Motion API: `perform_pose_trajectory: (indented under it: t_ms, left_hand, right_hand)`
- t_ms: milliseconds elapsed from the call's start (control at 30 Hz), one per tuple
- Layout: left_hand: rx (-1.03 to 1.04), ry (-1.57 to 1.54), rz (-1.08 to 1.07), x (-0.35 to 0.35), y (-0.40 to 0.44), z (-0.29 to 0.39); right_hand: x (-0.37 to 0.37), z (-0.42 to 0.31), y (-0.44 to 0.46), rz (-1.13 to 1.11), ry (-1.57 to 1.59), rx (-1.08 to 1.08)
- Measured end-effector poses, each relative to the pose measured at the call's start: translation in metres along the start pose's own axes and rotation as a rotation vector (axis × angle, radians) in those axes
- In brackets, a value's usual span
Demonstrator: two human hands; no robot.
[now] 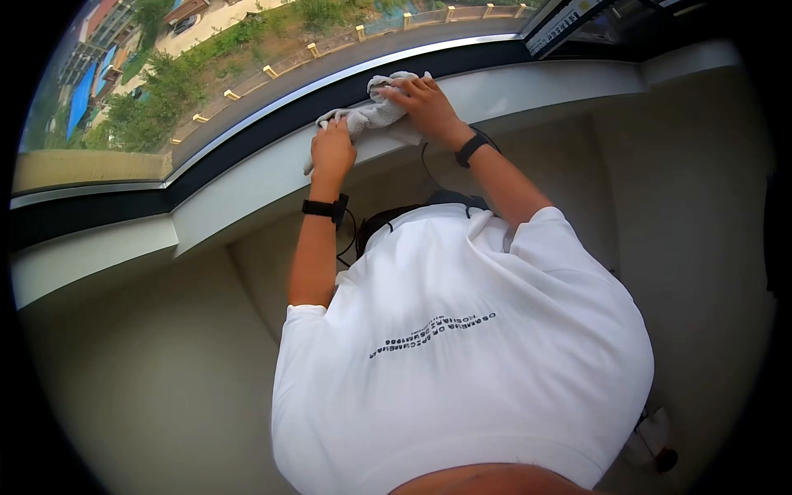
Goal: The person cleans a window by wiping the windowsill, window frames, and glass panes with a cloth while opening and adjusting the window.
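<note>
A grey-white cloth (375, 117), bunched and twisted, lies on the white window sill against the dark window frame. My left hand (332, 153) grips its left end, with fingertips pressed into the fabric and a loose corner hanging by the wrist. At the cloth's right end, my right hand (425, 109) has its fingers bent over the folds. Part of the cloth is hidden beneath both hands. Each wrist wears a black band, with a thin dark cable near it.
The white sill (239, 206) runs along the dark window frame (231, 157). Through the glass show a road, a fence and greenery below. A pale wall (148, 363) drops beneath the sill. At upper right is a dark object with lettering (569, 23).
</note>
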State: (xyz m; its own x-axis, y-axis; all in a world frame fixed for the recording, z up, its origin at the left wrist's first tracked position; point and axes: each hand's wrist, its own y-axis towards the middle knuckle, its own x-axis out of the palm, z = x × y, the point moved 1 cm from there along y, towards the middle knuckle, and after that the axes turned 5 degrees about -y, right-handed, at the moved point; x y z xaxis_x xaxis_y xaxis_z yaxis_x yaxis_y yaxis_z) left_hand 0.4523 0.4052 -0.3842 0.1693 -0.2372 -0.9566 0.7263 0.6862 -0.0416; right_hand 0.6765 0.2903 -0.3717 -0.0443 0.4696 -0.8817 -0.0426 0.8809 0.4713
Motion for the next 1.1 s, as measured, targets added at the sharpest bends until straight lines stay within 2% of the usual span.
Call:
perform_pose_trajectory:
  t_ms: [100,133,233,367,400,500,633,733,833,867,967,1000,1100]
  left_hand:
    - [0.034,0.141,-0.047,0.020,0.028,0.069]
    - [0.044,0.122,-0.039,0.056,0.029,-0.031]
    - [0.097,0.174,-0.077,0.078,0.050,-0.024]
    - [0.217,0.106,-0.164,0.102,0.071,-0.058]
    - [0.245,0.083,-0.129,0.110,0.074,-0.066]
    - [0.441,0.023,0.161,0.147,0.077,-0.082]
    - [0.440,0.105,-0.054,0.157,0.083,-0.075]
    - [0.494,0.085,-0.124,0.173,0.109,-0.083]
    - [0.486,-0.161,0.000,0.195,0.121,-0.087]
    - [0.508,-0.280,0.100,0.199,0.121,-0.089]
    - [0.513,-0.231,0.387,0.191,0.123,-0.086]
    - [0.488,-0.198,0.369,0.196,0.129,-0.090]
    - [0.462,-0.107,0.273,0.199,0.134,-0.085]
  right_hand:
    - [0.002,0.056,-0.055,0.001,0.094,0.106]
    - [0.081,-0.004,-0.029,-0.015,0.125,0.117]
    - [0.105,0.008,-0.043,-0.023,0.290,0.197]
    - [0.152,-0.001,-0.031,-0.124,0.374,0.306]
    - [0.162,-0.002,-0.027,-0.112,0.400,0.333]
    - [0.188,-0.019,-0.027,-0.072,0.363,0.471]
    - [0.196,-0.046,-0.036,-0.121,0.214,0.632]
    - [0.225,-0.034,-0.040,-0.048,0.166,0.704]
    - [0.246,-0.029,-0.051,0.038,0.046,0.771]
    - [0.250,-0.027,-0.055,0.059,-0.002,0.807]
    - [0.268,-0.010,-0.077,0.111,-0.144,0.803]
    - [0.262,-0.010,-0.080,0.180,-0.154,0.801]
    - [0.242,-0.001,-0.082,0.159,-0.144,0.742]
